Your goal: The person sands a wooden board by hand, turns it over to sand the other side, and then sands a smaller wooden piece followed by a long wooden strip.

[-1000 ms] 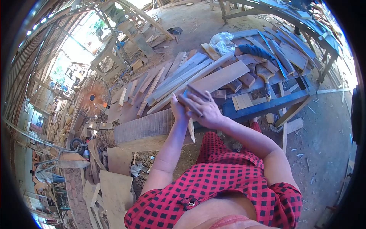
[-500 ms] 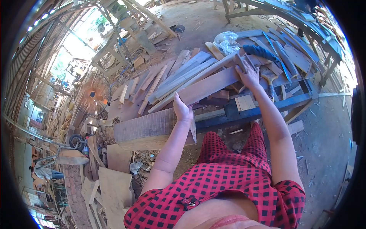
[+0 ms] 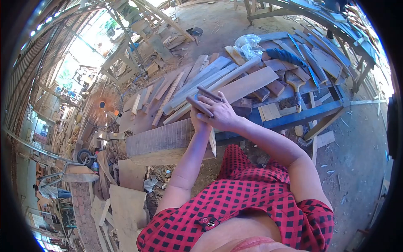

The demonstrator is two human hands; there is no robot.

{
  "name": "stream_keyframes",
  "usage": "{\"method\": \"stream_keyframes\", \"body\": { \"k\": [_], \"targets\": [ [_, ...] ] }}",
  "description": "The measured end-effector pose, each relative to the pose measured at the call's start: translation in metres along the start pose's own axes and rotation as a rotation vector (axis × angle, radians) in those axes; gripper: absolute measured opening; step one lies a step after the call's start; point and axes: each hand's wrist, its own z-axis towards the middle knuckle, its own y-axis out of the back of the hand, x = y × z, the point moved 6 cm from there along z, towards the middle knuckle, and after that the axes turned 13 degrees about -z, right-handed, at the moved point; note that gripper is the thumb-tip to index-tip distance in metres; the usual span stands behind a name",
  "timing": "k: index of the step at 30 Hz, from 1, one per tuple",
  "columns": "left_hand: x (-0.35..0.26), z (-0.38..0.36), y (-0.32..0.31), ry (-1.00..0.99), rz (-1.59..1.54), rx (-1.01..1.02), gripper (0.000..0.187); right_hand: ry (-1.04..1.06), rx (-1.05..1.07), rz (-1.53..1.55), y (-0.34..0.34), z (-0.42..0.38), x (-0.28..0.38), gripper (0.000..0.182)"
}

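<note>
My right hand [image 3: 222, 112] grips a marking tool [image 3: 200, 106] made of two short dark wooden bars, which lies across the left end of a long brown board [image 3: 248, 87]. Under and beside it, my left hand [image 3: 201, 122] is closed around that end of the board. The board slants up to the right over other planks, and its far end shows uncovered. Below my left hand is a thick grooved wooden block [image 3: 161, 138].
Loose planks [image 3: 201, 80] cover the bench around the board. A brush [image 3: 297, 94], a blue cloth bundle [image 3: 285, 57] and a clear plastic bag [image 3: 248, 45] lie to the right. A round fan [image 3: 102, 104] stands at left.
My right hand has moved left and down along the board with the two-bar tool, from the far end to beside my left hand. My left hand has barely moved.
</note>
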Motion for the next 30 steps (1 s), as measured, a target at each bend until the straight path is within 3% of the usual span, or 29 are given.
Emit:
{"method": "stream_keyframes", "body": {
  "k": [2, 5, 8, 11, 14, 17, 21, 27, 28, 30],
  "targets": [
    [0.011, 0.005, 0.015, 0.049, -0.105, -0.016, 0.035, 0.036, 0.039, 0.008, 0.001, 0.000, 0.003, 0.057],
    [-0.005, -0.011, -0.019, 0.090, -0.089, -0.227, 0.041, -0.012, 0.046, -0.080, 0.019, -0.006, -0.028, 0.058],
    [-0.008, -0.013, -0.023, 0.122, 0.078, -0.123, 0.044, -0.228, 0.068, -0.150, 0.017, -0.012, -0.098, 0.060],
    [-0.009, -0.017, -0.028, 0.097, 0.076, -0.187, 0.047, -0.565, 0.153, -0.176, 0.015, -0.029, -0.181, 0.060],
    [-0.009, -0.016, -0.026, 0.092, 0.082, -0.214, 0.048, -0.698, 0.118, -0.242, 0.017, -0.048, -0.234, 0.060],
    [-0.009, -0.016, -0.026, 0.091, 0.083, -0.207, 0.048, -0.807, -0.110, -0.122, 0.007, -0.067, -0.278, 0.060],
    [-0.009, -0.015, -0.025, 0.078, 0.082, -0.226, 0.048, -0.878, -0.045, -0.240, 0.003, -0.069, -0.238, 0.061],
    [-0.007, -0.012, -0.019, 0.114, 0.118, -0.159, 0.051, -0.344, -0.132, -0.135, 0.011, -0.042, -0.070, 0.064],
    [-0.006, -0.012, -0.018, 0.113, 0.119, -0.156, 0.051, -0.220, -0.266, -0.138, 0.020, -0.042, -0.042, 0.063],
    [0.000, -0.011, -0.012, 0.163, -0.049, -0.161, 0.052, -0.093, -0.179, -0.016, 0.015, -0.040, -0.005, 0.063]
  ]
}}
